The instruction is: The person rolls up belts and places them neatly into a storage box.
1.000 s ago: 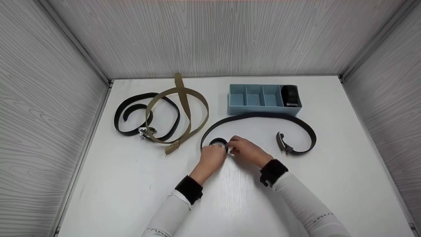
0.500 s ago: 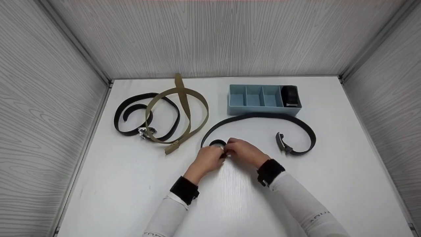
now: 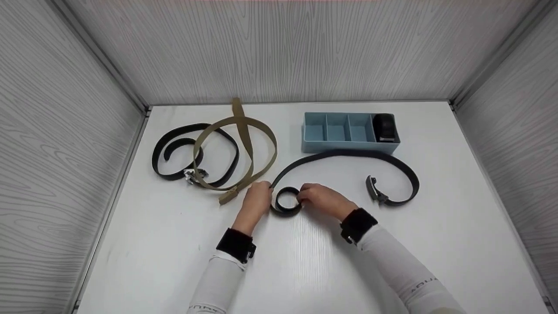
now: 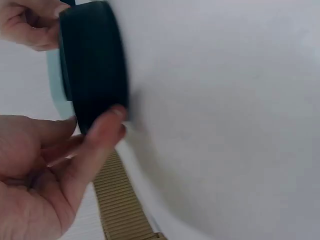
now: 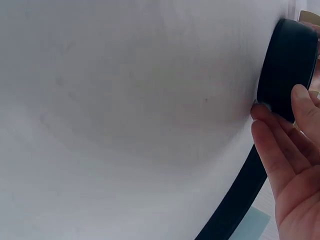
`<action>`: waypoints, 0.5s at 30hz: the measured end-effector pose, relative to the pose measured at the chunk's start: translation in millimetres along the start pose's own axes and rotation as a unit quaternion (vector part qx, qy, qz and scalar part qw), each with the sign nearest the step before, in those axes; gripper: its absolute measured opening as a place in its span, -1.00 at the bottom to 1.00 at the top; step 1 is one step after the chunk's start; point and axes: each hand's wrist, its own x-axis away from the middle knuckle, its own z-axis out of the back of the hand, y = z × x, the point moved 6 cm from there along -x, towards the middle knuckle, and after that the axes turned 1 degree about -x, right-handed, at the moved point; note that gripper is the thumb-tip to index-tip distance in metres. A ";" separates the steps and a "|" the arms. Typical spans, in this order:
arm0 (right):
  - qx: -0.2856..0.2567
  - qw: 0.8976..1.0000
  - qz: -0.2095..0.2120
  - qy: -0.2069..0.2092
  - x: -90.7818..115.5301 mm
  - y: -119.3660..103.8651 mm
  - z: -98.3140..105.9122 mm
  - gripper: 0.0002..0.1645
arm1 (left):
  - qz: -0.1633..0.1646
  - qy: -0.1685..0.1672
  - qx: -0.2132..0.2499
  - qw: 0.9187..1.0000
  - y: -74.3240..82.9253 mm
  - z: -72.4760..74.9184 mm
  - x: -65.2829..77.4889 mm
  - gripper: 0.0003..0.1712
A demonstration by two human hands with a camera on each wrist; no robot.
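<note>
Left hand pinches coiled black belt at nine o'clock, right hand at three, fingers clamped on it. Blue box, one o'clock.

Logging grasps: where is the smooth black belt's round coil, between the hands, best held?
Grip the black coil, probably best across its outer wall, left hand from the left, right hand from the right: standing on edge, it presents opposed curved faces.

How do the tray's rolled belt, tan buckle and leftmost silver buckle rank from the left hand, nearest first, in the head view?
1. Tan buckle: just left of the left hand.
2. Silver buckle: farther left.
3. Rolled belt: back right, in the tray.
</note>
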 end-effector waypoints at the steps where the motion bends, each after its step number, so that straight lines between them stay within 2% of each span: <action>1: 0.002 1.000 0.004 -0.004 -0.7 -0.3 0.1 -0.85 | -0.003 -0.006 0.000 1.000 0.1 -1.6 -2.0 -0.78; 8: 0.033 0.999 0.024 -0.032 -5.4 -6.2 1.2 -0.87 | -0.032 0.004 -0.036 0.999 9.1 -4.6 -12.6 -0.75; 11: 0.053 0.997 0.025 -0.043 -7.0 -7.9 0.8 -0.85 | -0.036 -0.020 -0.017 0.999 11.1 -6.2 -14.0 -0.68; 15: 0.067 0.997 0.020 -0.045 -7.5 -8.3 1.3 -0.84 | -0.053 -0.067 0.001 0.996 13.3 -8.7 -14.5 -0.61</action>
